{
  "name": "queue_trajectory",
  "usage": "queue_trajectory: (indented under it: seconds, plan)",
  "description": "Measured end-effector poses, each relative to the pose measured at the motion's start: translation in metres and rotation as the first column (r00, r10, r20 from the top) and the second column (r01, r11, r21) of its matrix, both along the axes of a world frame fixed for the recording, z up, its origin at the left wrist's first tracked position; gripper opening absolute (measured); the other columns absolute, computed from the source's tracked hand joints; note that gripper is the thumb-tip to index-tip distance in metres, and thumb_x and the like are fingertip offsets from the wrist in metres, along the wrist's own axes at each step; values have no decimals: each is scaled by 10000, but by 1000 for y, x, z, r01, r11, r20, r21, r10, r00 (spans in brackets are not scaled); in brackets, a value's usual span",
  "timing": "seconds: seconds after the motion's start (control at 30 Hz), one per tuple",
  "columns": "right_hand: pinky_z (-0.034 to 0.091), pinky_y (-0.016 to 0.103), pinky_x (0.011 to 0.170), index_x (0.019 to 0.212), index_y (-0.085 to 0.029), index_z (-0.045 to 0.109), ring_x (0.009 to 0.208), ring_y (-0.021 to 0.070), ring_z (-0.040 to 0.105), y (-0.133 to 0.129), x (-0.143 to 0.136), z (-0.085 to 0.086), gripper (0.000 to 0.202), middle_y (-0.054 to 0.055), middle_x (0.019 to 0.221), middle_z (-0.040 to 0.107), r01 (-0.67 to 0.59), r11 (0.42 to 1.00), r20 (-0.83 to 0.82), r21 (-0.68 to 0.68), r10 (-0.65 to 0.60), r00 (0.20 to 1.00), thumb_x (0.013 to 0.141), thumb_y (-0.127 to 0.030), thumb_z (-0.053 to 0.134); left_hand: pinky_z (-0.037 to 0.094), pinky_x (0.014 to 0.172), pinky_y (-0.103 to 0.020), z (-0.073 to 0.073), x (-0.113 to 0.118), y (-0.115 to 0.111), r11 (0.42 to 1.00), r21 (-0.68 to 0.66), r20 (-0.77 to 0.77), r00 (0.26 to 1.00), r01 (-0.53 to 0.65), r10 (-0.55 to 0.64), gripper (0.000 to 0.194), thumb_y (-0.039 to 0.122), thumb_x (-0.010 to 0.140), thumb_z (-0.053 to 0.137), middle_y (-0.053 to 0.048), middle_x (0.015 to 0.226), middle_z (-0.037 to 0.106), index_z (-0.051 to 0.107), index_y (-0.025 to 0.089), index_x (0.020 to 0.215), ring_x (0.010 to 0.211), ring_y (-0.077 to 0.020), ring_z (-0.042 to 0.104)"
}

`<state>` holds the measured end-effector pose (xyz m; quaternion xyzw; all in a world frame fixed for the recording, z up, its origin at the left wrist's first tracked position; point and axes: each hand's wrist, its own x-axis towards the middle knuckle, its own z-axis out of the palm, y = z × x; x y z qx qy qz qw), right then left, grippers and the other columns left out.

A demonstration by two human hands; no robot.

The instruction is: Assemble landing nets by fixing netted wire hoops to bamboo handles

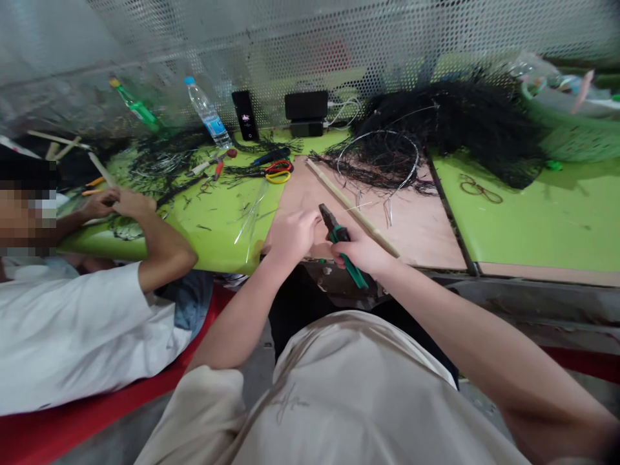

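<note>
My right hand (361, 250) is wrapped round a pair of pliers (356, 274) with green and black handles, its dark jaws pointing up and away from me. Close by on the left, my left hand (296, 236) is closed, the fingertips pinched near the jaws. A thin wire (359, 206) runs from those fingertips past the pliers and sticks out to the right. Whether the jaws grip it I cannot tell. Beneath and beyond my hands, a pale bamboo-like stick (339, 195) lies slanted across the wooden board (421, 239).
A wire coil (417, 155) lies beside a black fibre heap (465, 126). Scissors (278, 173), cut wires (250, 216), a water bottle (208, 113) and a phone (245, 115) are leftward. A green basket (566, 132) stands right. At left, a co-worker's hands (123, 201) hold a stick.
</note>
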<state>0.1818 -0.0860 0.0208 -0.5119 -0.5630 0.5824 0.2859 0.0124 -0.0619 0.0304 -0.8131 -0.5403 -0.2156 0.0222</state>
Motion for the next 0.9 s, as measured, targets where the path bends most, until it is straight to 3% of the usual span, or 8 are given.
queue_trajectory:
  seconds: [0.1, 0.17, 0.33, 0.47, 0.57, 0.7, 0.8, 0.9]
  plan:
    - [401, 276, 526, 978, -223, 508, 529, 145, 482, -3, 2, 1, 288, -47, 566, 491, -47, 995, -203, -93, 28, 979, 695, -221, 559, 464, 724, -260, -8, -9, 6, 996, -86, 352, 936, 32, 0, 180, 288, 967, 563, -32, 831, 749, 717, 201, 939, 761, -160, 673]
    - [375, 272, 520, 987, -221, 503, 518, 136, 454, -4, 2, 0, 320, -56, 563, 473, -62, 988, -299, -141, 17, 954, 676, -223, 576, 458, 699, -247, -8, -10, 7, 990, -130, 426, 905, 55, 6, 171, 288, 957, 576, -15, 789, 739, 714, 197, 916, 713, -144, 657]
    - [378, 280, 546, 923, -224, 516, 573, 152, 488, -4, 2, -3, 249, -30, 612, 517, 10, 999, -15, 52, -9, 1000, 678, -207, 562, 393, 649, -296, 2, 1, -4, 998, -34, 106, 993, -47, 51, 196, 252, 957, 554, -64, 820, 749, 734, 198, 903, 746, -193, 667]
    - [386, 281, 606, 874, -216, 543, 685, 165, 535, -3, 2, 1, 203, -1, 724, 580, 26, 962, 207, 270, -85, 975, 677, -167, 538, 396, 674, -345, 7, 15, -16, 989, 86, -164, 978, -118, 131, 286, 162, 962, 452, -137, 804, 729, 726, 152, 883, 802, -256, 690]
    - [385, 282, 577, 907, -218, 560, 619, 162, 526, -1, 5, 1, 235, -14, 657, 568, 32, 979, 173, 203, -68, 983, 679, -163, 545, 420, 709, -356, 7, 16, -15, 994, 81, -166, 982, -77, 90, 291, 133, 953, 434, -149, 829, 728, 722, 147, 911, 824, -263, 692]
    - [395, 284, 525, 923, -228, 543, 528, 157, 495, 0, 8, -3, 269, -35, 566, 526, 33, 999, -57, -3, -33, 998, 660, -198, 592, 448, 707, -305, 3, 7, -1, 997, -73, 163, 985, -39, 50, 185, 212, 949, 538, -79, 841, 752, 720, 195, 920, 789, -206, 686]
    - [415, 286, 534, 928, -229, 517, 528, 146, 486, -2, 6, -6, 273, -44, 581, 509, 9, 998, -217, -59, -22, 976, 669, -259, 599, 474, 700, -255, -3, 2, 12, 966, -242, 519, 853, 86, 54, 130, 245, 916, 605, -31, 785, 744, 695, 185, 843, 718, -151, 672]
    - [428, 285, 554, 965, -234, 496, 546, 142, 484, -3, 4, -7, 303, -55, 602, 482, -3, 998, -272, -56, -12, 962, 687, -317, 586, 490, 698, -239, -8, 1, 20, 925, -326, 677, 732, 196, 83, 134, 268, 903, 617, -27, 782, 738, 673, 172, 830, 712, -137, 666]
